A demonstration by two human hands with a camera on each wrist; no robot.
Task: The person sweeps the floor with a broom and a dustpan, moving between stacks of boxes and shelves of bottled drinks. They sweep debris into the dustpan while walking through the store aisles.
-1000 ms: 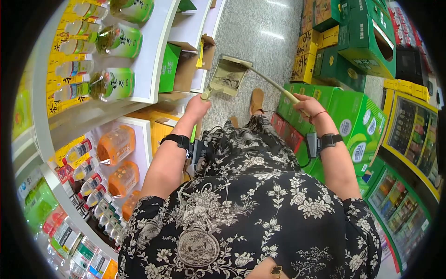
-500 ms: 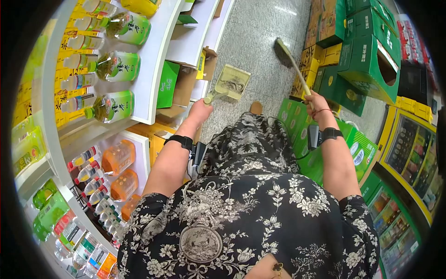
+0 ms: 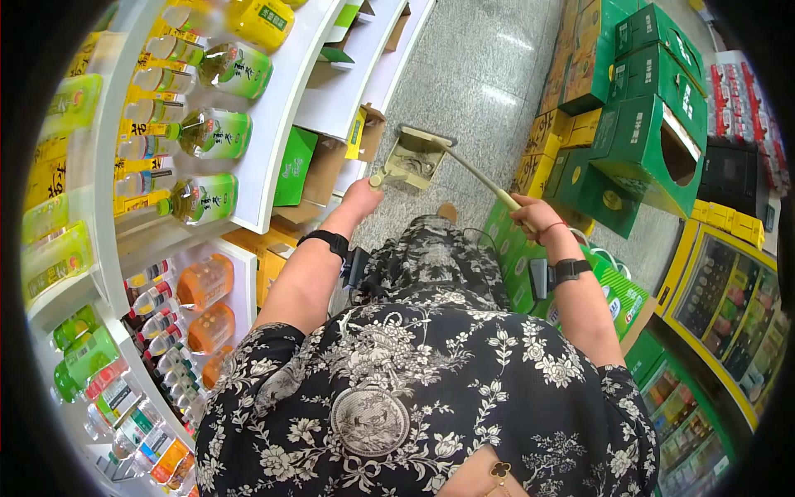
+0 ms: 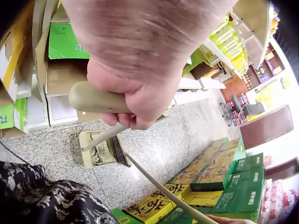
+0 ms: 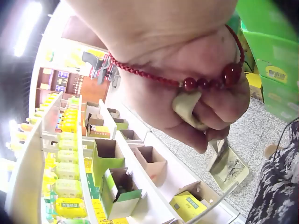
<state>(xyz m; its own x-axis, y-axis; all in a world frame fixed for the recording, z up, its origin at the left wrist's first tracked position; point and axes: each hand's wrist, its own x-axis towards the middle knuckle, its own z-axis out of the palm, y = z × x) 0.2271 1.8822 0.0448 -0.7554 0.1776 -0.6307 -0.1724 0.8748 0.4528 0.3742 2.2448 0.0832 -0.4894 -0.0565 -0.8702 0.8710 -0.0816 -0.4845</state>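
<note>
My left hand [image 3: 363,202] grips the upper end of a dustpan's pole, fingers wrapped round the thick cream handle [image 4: 97,98]. The cream dustpan [image 4: 87,158] is down on the speckled floor, with dark debris inside it. A long-handled broom [image 3: 482,174] slants across from the right, its dark bristle head [image 4: 123,150] at the pan's far edge. Curled round the upper end of the broom handle is my right hand [image 3: 537,217], which wears a red beaded bracelet [image 5: 203,84]. Between its fingers the handle's pale end shows in the right wrist view.
Shelves of bottled drinks [image 3: 217,132] and opened cartons [image 3: 296,166] line the left side. Stacked green boxes [image 3: 654,132] and yellow boxes [image 3: 538,161] stand along the right. Between them runs a narrow aisle floor [image 3: 472,83]. A shoe tip [image 3: 447,212] shows below the skirt.
The broom head swings out to the floor by the right-hand boxes, then comes back left to the dustpan. My right hand moves with it; my left hand keeps its grip.
</note>
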